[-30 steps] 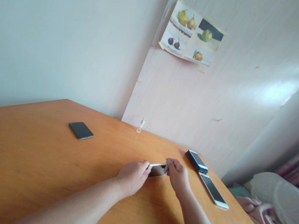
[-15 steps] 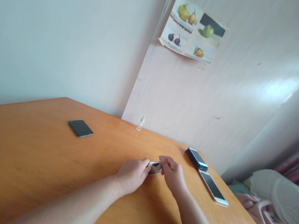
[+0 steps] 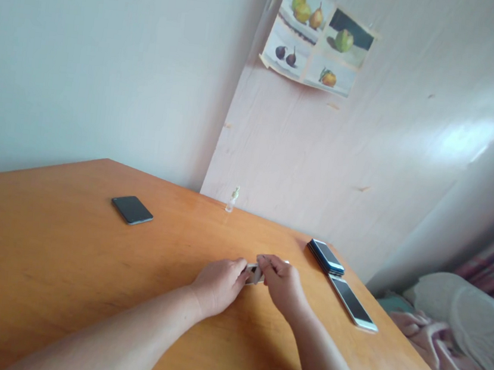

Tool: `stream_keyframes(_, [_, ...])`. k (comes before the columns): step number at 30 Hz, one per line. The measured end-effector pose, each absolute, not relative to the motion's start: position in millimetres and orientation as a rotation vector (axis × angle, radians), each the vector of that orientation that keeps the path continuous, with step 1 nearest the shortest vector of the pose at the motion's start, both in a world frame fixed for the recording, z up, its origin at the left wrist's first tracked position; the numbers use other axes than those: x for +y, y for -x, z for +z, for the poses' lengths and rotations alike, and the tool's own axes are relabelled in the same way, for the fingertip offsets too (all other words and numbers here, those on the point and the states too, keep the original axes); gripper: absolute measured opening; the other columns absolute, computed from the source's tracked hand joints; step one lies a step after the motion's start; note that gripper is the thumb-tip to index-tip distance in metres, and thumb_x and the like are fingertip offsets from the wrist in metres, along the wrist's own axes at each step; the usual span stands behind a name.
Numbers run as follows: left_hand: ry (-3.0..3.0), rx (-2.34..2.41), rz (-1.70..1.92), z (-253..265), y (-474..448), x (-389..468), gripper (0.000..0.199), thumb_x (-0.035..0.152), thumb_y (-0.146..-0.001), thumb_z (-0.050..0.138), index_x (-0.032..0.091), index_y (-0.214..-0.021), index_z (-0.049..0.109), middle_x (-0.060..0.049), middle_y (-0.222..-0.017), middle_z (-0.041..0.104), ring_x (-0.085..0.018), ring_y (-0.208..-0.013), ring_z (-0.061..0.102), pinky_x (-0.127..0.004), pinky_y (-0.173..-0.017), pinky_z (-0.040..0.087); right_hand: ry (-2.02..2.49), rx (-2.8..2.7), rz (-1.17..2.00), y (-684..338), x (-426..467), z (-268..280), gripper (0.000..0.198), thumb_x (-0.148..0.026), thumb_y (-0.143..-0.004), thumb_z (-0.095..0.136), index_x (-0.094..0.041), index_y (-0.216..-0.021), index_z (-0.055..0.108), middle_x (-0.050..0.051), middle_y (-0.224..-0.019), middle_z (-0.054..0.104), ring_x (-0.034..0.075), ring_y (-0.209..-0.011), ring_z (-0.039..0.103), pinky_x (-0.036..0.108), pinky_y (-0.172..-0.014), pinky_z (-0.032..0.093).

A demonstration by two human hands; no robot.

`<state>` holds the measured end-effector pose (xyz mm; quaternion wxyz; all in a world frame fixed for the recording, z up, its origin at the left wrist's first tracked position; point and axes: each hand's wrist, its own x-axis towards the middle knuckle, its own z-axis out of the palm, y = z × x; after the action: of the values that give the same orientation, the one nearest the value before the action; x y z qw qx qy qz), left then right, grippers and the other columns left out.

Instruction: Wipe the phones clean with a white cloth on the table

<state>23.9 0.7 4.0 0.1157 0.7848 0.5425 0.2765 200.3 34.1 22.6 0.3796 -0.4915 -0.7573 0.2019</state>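
Orange-brown wood spreads beneath your forearms, the table (image 3: pixel 62 258) running back to a pale wall panel (image 3: pixel 291 148) hung with a sheet of fruit paintings (image 3: pixel 319 41). Your left hand (image 3: pixel 219 288) grasps one end of a pale-framed phone (image 3: pixel 251 281), which sits between your hands, apparently raised off the wood. Your right hand (image 3: pixel 283 284), at the far end of that phone a second ago, now works close beside the left, fingers pinched together, a corner of the frame showing past the knuckles. To your right, a white phone (image 3: pixel 355 303) lies at the foot of a stack of phones (image 3: pixel 326 258), touching or nearly so; to your left, well apart, a dark phone (image 3: pixel 132 210) lies flat. All three spots stay unchanged. By the panel, a clear bottle (image 3: pixel 232 200) stands upright. Smallest of all, a pale piece (image 3: pixel 258 274), material unclear, rides in your right fingers against the screen; its shift along the face suggests a stroke partway through, your attention on this one phone.
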Motion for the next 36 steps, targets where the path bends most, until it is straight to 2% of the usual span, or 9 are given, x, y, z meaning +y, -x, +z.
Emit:
stream_keyframes(5, [-2.328, 1.634, 0.765, 5, -26, 0, 0.027, 0.039, -0.098, 0.035, 0.022, -0.089, 0.054, -0.004, -0.080, 0.067, -0.020, -0.073, 0.064, -0.028, -0.059, 0.036, 1.450, -1.769, 0.337, -229, 49, 23, 0.041, -0.051, -0.086, 0.047, -0.020, -0.066, 0.066, 0.000, -0.055, 0.056, 0.016, -0.056, 0.050, 0.025, -0.053, 0.035])
stream_keyframes(11, [-2.313, 1.534, 0.834, 2, -23, 1, 0.026, 0.035, -0.098, 0.034, 0.023, -0.089, 0.055, -0.005, -0.084, 0.069, -0.020, -0.076, 0.065, -0.027, -0.061, 0.038, 1.158, -2.073, 0.447, -185, 18, 23, 0.038, -0.044, -0.092, 0.041, -0.023, -0.072, 0.066, 0.000, -0.064, 0.065, 0.016, -0.061, 0.056, 0.025, -0.059, 0.039])
stream_keyframes(18, [-2.327, 1.611, 0.787, 3, -24, 2, 0.027, 0.039, -0.098, 0.034, 0.022, -0.087, 0.052, -0.003, -0.081, 0.067, -0.018, -0.071, 0.063, -0.028, -0.058, 0.034, 1.472, -1.804, 0.273, -239, 58, 20, 0.043, -0.048, -0.086, 0.045, -0.022, -0.057, 0.061, 0.000, -0.054, 0.059, 0.017, -0.057, 0.053, 0.026, -0.056, 0.036])
stream_keyframes(22, [-2.324, 1.594, 0.783, 1, -22, 5, 0.026, 0.039, -0.098, 0.034, 0.023, -0.083, 0.049, -0.001, -0.077, 0.065, -0.017, -0.067, 0.060, -0.027, -0.056, 0.031, 1.561, -1.660, 0.297, -260, 76, 7, 0.043, -0.049, -0.087, 0.040, -0.021, -0.061, 0.061, 0.000, -0.052, 0.055, 0.016, -0.053, 0.049, 0.026, -0.051, 0.033])
stream_keyframes(26, [-2.270, 1.580, 0.835, -3, -19, 9, 0.024, 0.036, -0.097, 0.035, 0.023, -0.079, 0.044, -0.001, -0.075, 0.063, -0.016, -0.067, 0.058, -0.026, -0.057, 0.032, 1.597, -1.727, 0.394, -252, 79, -7, 0.038, -0.040, -0.085, 0.041, -0.020, -0.055, 0.055, 0.000, -0.052, 0.055, 0.015, -0.053, 0.049, 0.025, -0.051, 0.031])
stream_keyframes(30, [-2.213, 1.544, 0.888, -6, -18, 12, 0.024, 0.036, -0.097, 0.034, 0.022, -0.078, 0.043, -0.001, -0.076, 0.062, -0.016, -0.069, 0.058, -0.025, -0.058, 0.033, 1.589, -1.836, 0.374, -247, 77, -12, 0.026, -0.030, -0.077, 0.052, -0.020, -0.054, 0.057, 0.001, -0.055, 0.059, 0.015, -0.055, 0.049, 0.025, -0.053, 0.029])
stream_keyframes(36, [-2.138, 1.524, 0.942, -9, -18, 15, 0.024, 0.037, -0.096, 0.036, 0.023, -0.078, 0.043, 0.000, -0.076, 0.061, -0.016, -0.069, 0.056, -0.025, -0.059, 0.034, 1.646, -1.903, 0.267, -253, 75, -7, 0.025, -0.028, -0.075, 0.056, -0.020, -0.052, 0.056, 0.003, -0.056, 0.058, 0.015, -0.056, 0.048, 0.026, -0.055, 0.027])
